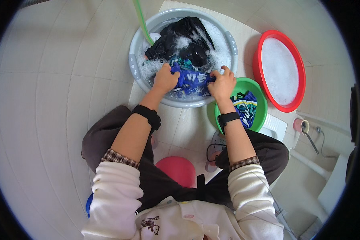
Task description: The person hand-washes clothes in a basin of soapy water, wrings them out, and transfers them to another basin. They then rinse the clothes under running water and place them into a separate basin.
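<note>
Both my hands grip a blue patterned garment (192, 79) with white lettering over the near side of a large grey washtub (180, 103). My left hand (165, 78) pinches its left end, and my right hand (223, 82) has hold of its right end. The cloth is stretched between them, its lower part at the water. Behind it, a black garment (186, 36) lies partly sunk in the sudsy water (223, 57). A green hose (142, 25) runs down into the tub at the left.
To the right, a green basin (262, 111) holds another blue patterned garment (246, 109). Beyond it, a red basin (302, 75) full of foam leans near the wall. A pink stool (178, 171) is between my knees. A pink cup (298, 126) stands at the right.
</note>
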A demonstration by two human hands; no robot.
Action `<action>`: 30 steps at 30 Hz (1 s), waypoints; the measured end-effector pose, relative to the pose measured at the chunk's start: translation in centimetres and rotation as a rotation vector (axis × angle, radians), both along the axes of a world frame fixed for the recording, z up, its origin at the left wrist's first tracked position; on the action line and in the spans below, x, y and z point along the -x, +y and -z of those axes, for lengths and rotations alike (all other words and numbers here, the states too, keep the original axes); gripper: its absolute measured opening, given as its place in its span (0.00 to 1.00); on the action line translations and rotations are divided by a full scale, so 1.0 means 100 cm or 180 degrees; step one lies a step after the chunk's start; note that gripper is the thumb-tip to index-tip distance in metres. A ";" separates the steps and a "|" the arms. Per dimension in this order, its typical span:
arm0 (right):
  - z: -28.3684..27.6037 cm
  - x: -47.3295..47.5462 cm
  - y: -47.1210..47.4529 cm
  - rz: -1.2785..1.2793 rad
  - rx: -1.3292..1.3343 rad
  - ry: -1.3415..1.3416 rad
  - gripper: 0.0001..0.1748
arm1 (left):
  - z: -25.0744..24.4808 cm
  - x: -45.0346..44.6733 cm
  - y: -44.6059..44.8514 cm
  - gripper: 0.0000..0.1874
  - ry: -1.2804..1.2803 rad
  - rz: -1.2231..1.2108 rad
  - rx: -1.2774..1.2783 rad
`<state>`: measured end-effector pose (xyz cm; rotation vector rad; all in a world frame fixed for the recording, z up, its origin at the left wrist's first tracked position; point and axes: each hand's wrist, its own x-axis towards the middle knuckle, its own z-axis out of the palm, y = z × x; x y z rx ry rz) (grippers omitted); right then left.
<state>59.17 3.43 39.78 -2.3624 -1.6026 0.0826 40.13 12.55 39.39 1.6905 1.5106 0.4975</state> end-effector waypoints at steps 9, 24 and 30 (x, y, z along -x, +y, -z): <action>0.065 0.047 0.020 -0.1200 0.1900 -0.0344 0.35 | 0.068 -0.004 -0.033 0.34 0.2219 0.1573 0.0131; -0.022 0.057 0.040 0.0051 -0.1074 0.4260 0.17 | 0.027 -0.024 0.010 0.51 -0.2951 -0.1528 0.3722; -0.106 0.079 0.025 -0.1171 -0.1621 0.2485 0.07 | -0.041 -0.028 0.024 0.38 -0.4325 -0.0826 0.3081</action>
